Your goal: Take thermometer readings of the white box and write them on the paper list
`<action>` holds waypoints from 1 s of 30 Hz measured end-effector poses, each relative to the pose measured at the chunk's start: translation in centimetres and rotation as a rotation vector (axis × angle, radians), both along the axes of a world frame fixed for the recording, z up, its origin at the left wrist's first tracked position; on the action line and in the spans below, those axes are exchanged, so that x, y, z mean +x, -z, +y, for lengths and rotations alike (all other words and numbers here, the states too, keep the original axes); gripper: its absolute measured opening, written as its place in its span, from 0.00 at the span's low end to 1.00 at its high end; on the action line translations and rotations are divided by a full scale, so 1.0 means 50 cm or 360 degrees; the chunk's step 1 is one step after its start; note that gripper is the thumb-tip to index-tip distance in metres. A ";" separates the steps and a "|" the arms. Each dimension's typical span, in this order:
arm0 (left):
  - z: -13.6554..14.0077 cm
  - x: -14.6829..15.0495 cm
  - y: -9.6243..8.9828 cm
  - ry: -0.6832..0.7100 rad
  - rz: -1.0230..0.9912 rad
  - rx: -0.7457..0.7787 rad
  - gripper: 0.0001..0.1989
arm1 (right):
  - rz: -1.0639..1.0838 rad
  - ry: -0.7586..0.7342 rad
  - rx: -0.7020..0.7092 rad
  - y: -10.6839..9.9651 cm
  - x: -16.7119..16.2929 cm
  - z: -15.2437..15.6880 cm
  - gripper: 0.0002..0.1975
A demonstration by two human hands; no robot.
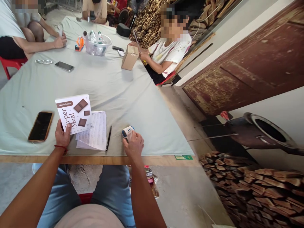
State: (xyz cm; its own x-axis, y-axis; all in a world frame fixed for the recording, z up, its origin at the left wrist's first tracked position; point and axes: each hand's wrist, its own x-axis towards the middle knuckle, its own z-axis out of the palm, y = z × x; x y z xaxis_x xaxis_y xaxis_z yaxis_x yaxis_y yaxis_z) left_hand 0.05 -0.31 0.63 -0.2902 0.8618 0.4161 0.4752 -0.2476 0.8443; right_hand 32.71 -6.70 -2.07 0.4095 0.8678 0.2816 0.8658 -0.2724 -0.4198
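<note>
My left hand grips the lower left corner of a white box printed with brown chocolate squares and the words "NutriMotion" and "Meal". The box is tilted, its printed face toward me, and covers part of some written sheets of paper. Beside the sheets lies a black pen. Over to the right, my right hand is closed around a small white and blue handheld device with several dark buttons, at the tabletop. A phone in a brown case rests left of my left hand.
Farther along the cloth-covered table are another phone, a clear basin of bottles, an orange tape dispenser and a cardboard box. Other people sit around it. Split firewood is stacked on the right.
</note>
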 end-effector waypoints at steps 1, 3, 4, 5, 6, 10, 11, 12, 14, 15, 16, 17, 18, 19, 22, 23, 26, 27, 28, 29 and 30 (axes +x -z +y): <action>0.000 0.000 0.000 -0.0003 0.0002 -0.0002 0.27 | 0.0011 0.0073 -0.0109 -0.001 0.015 -0.003 0.26; 0.000 0.001 -0.002 -0.0017 0.0008 -0.0010 0.27 | 0.0119 0.0087 -0.0277 -0.004 0.038 -0.006 0.23; -0.001 0.001 -0.003 -0.0025 0.0010 -0.0012 0.27 | 0.0218 0.0071 -0.0318 -0.007 0.042 -0.005 0.21; -0.002 0.002 -0.003 -0.0028 0.0012 -0.0013 0.27 | 0.0351 0.0065 -0.0318 -0.011 0.040 -0.005 0.19; -0.002 0.002 -0.004 -0.0027 0.0012 -0.0013 0.26 | 0.0517 0.0067 -0.0271 -0.018 0.031 -0.004 0.18; -0.003 0.000 -0.003 -0.0018 0.0013 -0.0029 0.25 | 0.1287 -0.0054 0.0227 -0.063 -0.072 -0.011 0.19; -0.003 -0.001 -0.002 -0.0022 0.0013 -0.0032 0.25 | 0.1448 -0.0161 0.0268 -0.078 -0.108 -0.013 0.16; -0.002 -0.002 0.000 -0.0027 0.0012 -0.0031 0.25 | 0.1598 -0.0297 0.0219 -0.093 -0.145 -0.015 0.13; -0.001 -0.004 0.001 -0.0031 0.0005 -0.0031 0.25 | 0.1824 -0.0548 0.0019 -0.119 -0.215 -0.017 0.11; 0.000 -0.004 0.002 -0.0032 0.0001 -0.0033 0.25 | 0.1885 -0.0633 -0.0066 -0.130 -0.246 -0.015 0.11; 0.000 -0.004 0.001 -0.0031 -0.0002 -0.0037 0.25 | 0.1926 -0.0690 -0.0143 -0.138 -0.272 -0.012 0.11; 0.000 -0.004 0.001 -0.0030 -0.0004 -0.0044 0.25 | 0.1964 -0.0717 -0.0203 -0.143 -0.295 -0.008 0.11; 0.000 -0.004 0.000 -0.0031 -0.0005 -0.0052 0.25 | 0.1991 -0.0720 -0.0232 -0.146 -0.313 -0.003 0.11; -0.001 -0.003 -0.002 -0.0032 -0.0006 -0.0061 0.25 | 0.2015 -0.0705 -0.0238 -0.146 -0.327 0.003 0.11; -0.003 -0.003 -0.005 -0.0038 -0.0018 -0.0085 0.26 | 0.2041 -0.0625 -0.0195 -0.138 -0.351 0.018 0.11; -0.004 -0.003 -0.005 -0.0035 -0.0025 -0.0087 0.26 | 0.2037 -0.0608 -0.0189 -0.135 -0.355 0.022 0.11; -0.005 -0.004 -0.005 -0.0007 -0.0035 -0.0089 0.25 | 0.2033 -0.0603 -0.0187 -0.129 -0.358 0.027 0.12; -0.004 -0.004 -0.004 0.0001 -0.0033 -0.0090 0.25 | 0.2038 -0.0612 -0.0186 -0.128 -0.358 0.027 0.13; -0.004 -0.005 -0.003 0.0005 -0.0029 -0.0091 0.25 | 0.2042 -0.0622 -0.0187 -0.128 -0.357 0.027 0.13; -0.004 -0.005 -0.002 0.0006 -0.0028 -0.0092 0.25 | 0.2041 -0.0634 -0.0191 -0.126 -0.357 0.027 0.13; -0.003 -0.005 -0.002 0.0004 -0.0030 -0.0094 0.25 | 0.2037 -0.0647 -0.0198 -0.125 -0.357 0.027 0.14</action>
State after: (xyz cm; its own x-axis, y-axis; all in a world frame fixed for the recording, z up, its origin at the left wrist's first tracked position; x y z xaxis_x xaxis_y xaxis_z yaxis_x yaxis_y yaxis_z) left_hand -0.22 -0.47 0.72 -0.2955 0.8853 0.3590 0.4586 -0.1982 0.8662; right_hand 14.86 -5.36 4.16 0.0331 0.9811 -0.1907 -0.0843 -0.1874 -0.9787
